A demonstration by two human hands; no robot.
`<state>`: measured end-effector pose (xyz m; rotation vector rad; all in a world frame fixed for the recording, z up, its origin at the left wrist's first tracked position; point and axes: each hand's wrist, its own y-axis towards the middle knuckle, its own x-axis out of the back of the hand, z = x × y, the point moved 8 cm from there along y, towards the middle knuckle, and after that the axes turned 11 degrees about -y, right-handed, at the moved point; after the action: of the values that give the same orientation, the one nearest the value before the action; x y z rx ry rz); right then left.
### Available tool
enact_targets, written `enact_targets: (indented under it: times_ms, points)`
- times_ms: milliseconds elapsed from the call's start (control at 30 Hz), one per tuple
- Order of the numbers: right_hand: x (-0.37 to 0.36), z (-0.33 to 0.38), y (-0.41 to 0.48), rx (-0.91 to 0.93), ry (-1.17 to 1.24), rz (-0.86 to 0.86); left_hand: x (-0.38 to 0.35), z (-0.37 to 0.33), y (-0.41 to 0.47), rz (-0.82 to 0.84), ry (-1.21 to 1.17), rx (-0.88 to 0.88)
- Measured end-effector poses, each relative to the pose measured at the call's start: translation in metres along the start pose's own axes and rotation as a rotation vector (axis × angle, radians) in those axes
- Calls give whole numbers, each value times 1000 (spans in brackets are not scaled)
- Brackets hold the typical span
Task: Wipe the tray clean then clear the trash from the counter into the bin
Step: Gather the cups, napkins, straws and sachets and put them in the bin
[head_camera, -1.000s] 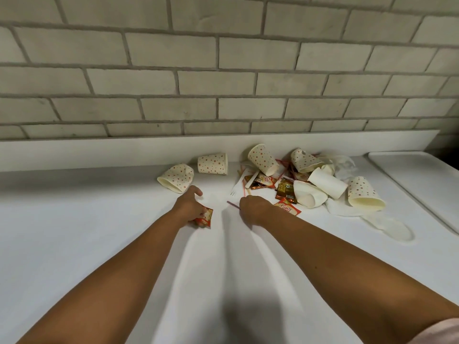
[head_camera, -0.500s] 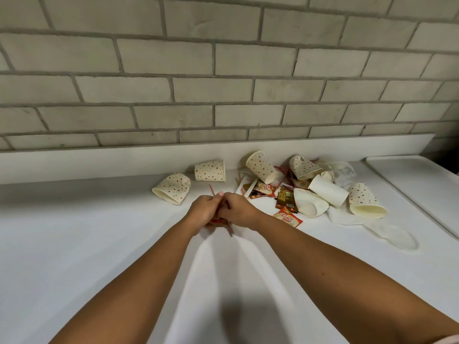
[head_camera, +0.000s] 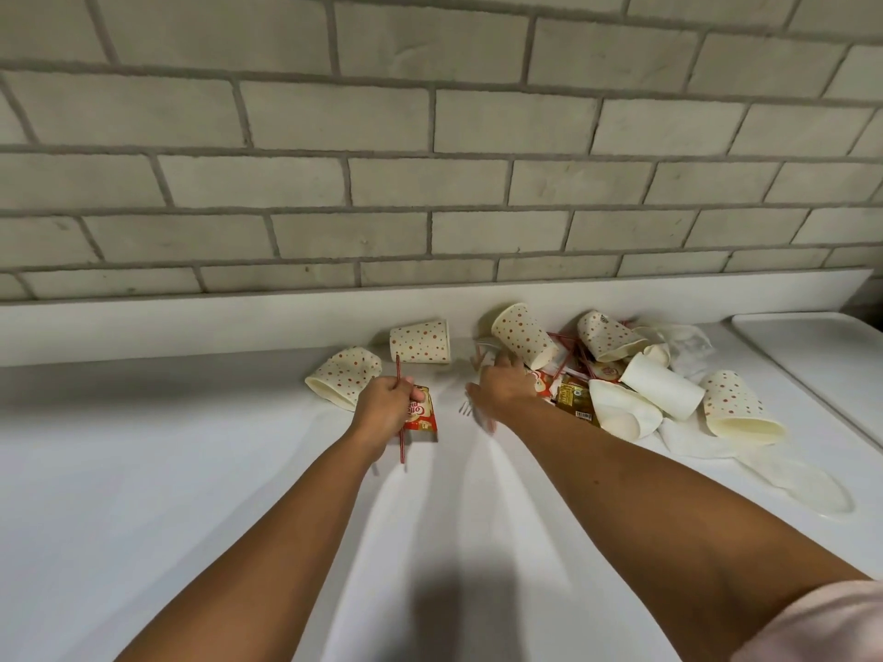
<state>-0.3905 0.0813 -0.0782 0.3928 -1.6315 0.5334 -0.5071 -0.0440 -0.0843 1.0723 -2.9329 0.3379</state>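
The left hand (head_camera: pixel 387 406) grips a red straw (head_camera: pixel 400 422) and a sachet (head_camera: pixel 423 413) together, fingers curled round both, just left of the pile (head_camera: pixel 616 375) of cups and wrappers on the counter (head_camera: pixel 167 470). The straw runs near-to-far through the fist, with an end poking out each side. The right hand (head_camera: pixel 501 387) is at the pile's left edge, fingers stretched forward and seemingly holding nothing, though blur hides detail. What looks like a white fork (head_camera: pixel 464 409) lies by its thumb. The pile spreads rightward from that hand, so I judge the right hand better placed to gather it. Two stray cups (head_camera: pixel 420 344) lie left of the pile, nearer the left hand. The tray (head_camera: pixel 812 355) sits right of the pile. No bin shows.
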Motion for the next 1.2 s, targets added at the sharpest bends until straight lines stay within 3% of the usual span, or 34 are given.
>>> enact_targets:
  times_ms: [267,500,700,933,1200]
  points:
    - [-1,-6,1,-43,146,-45,-1,-1,6,-13,1,-8]
    - [-6,-28,5,-205,301,-10,-1,2,8,-7,18,-9]
    - [-8,-21,-3,-123,188,189,0,3,9,-14,14,3]
    - [-5,5,3,-23,164,115,0,5,9,-5,42,11]
    - [-3,-2,3,-106,57,199,3,8,11,8,13,36]
